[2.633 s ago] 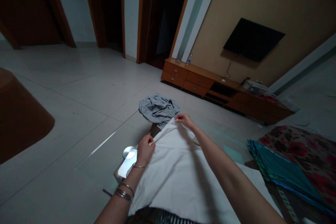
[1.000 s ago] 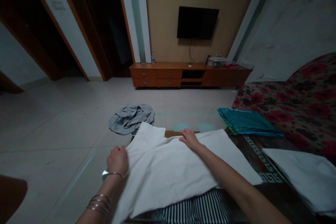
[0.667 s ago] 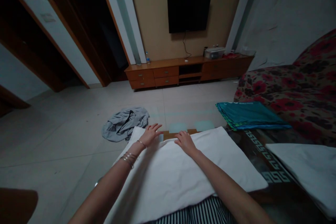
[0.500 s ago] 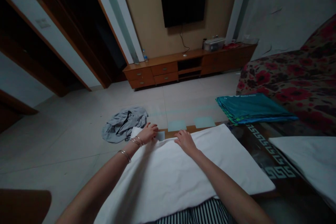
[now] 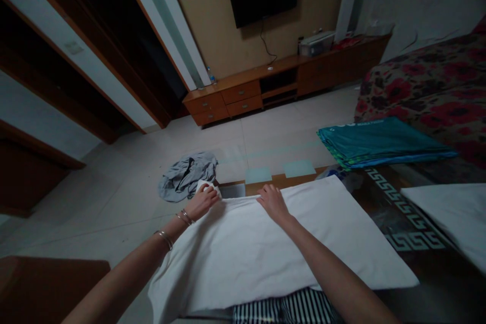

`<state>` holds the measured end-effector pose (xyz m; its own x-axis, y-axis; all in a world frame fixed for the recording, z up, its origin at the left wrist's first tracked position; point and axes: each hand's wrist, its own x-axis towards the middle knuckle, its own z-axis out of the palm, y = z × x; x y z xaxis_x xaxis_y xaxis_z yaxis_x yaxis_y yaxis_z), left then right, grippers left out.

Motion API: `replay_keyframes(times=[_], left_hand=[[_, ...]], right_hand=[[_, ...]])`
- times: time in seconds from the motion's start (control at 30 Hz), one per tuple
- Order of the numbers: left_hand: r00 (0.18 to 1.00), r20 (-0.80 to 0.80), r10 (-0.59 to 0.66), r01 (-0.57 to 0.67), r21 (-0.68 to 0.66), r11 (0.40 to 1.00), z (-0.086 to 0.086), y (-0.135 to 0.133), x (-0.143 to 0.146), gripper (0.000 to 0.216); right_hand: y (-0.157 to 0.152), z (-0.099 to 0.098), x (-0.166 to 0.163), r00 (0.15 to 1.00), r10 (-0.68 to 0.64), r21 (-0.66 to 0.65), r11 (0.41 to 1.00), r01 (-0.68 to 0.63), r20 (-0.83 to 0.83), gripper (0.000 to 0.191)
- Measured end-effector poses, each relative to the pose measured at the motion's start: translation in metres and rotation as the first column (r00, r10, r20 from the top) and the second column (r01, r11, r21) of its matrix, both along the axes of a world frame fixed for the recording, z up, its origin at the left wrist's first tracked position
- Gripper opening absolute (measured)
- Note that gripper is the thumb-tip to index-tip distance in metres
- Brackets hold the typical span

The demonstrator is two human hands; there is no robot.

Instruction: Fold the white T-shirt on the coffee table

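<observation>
A white cloth [image 5: 250,253] lies spread over a low glass-topped table, its near left part draping off the side. My left hand [image 5: 204,201], with silver bangles on the wrist, is closed on the cloth at its far left corner, where a bit of fabric bunches above the fingers. Along the same far edge, my right hand [image 5: 272,203] rests with bent fingers, pinching the hem. Striped fabric [image 5: 284,309] shows below the cloth's near edge.
Folded teal fabric [image 5: 383,142] is stacked on the table's far right. Another white cloth [image 5: 451,212] lies at the right. A grey garment [image 5: 188,174] is crumpled on the floor. Beyond are a flowered sofa [image 5: 425,81], a wooden TV cabinet [image 5: 243,93] and a brown seat-like object [image 5: 53,288].
My left hand has moved left along the far edge to the corner, drawing the cloth's corner in. My right hand stays near the same spot on the edge. The view has tilted slightly.
</observation>
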<state>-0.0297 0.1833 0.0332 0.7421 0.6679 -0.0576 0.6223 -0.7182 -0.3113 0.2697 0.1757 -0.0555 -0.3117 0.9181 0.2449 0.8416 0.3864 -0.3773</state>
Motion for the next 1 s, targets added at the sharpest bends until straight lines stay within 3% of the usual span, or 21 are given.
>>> replay_keyframes(times=[0.2,0.33,0.5,0.63,0.7,0.83,1.0], left_hand=[[0.999,-0.037,0.013,-0.012,0.014,1.000,-0.016,-0.025,-0.009,0.017],[0.998,0.029,0.053,-0.052,-0.047,0.998,-0.022,-0.033,-0.007,0.016],[0.939,0.294,0.178,-0.136,-0.158,0.978,-0.025,-0.018,-0.006,0.017],[0.909,0.313,0.275,-0.198,-0.258,0.946,-0.020,-0.003,-0.006,0.023],[0.925,0.289,0.248,-0.170,-0.269,0.948,-0.018,-0.002,-0.006,0.025],[0.947,0.254,0.197,-0.121,-0.286,0.950,-0.022,-0.013,-0.009,0.023],[0.947,0.251,0.202,-0.117,-0.315,0.942,-0.041,-0.027,-0.019,0.023]], right_hand=[[-0.002,-0.004,0.000,1.000,-0.001,0.008,1.000,0.001,-0.003,0.020],[-0.007,-0.007,0.001,1.000,-0.005,0.014,1.000,0.005,0.006,0.019],[-0.013,-0.009,0.003,1.000,-0.010,-0.001,1.000,0.010,0.013,0.018],[-0.003,0.001,-0.005,0.998,-0.065,-0.090,0.994,0.065,0.002,0.026],[0.009,0.011,-0.019,0.998,-0.059,-0.168,0.984,0.057,-0.007,0.028],[0.033,0.030,-0.072,0.992,0.070,-0.365,0.925,-0.104,-0.106,0.021],[0.042,0.032,-0.148,0.983,0.075,-0.462,0.875,-0.144,-0.165,0.034]])
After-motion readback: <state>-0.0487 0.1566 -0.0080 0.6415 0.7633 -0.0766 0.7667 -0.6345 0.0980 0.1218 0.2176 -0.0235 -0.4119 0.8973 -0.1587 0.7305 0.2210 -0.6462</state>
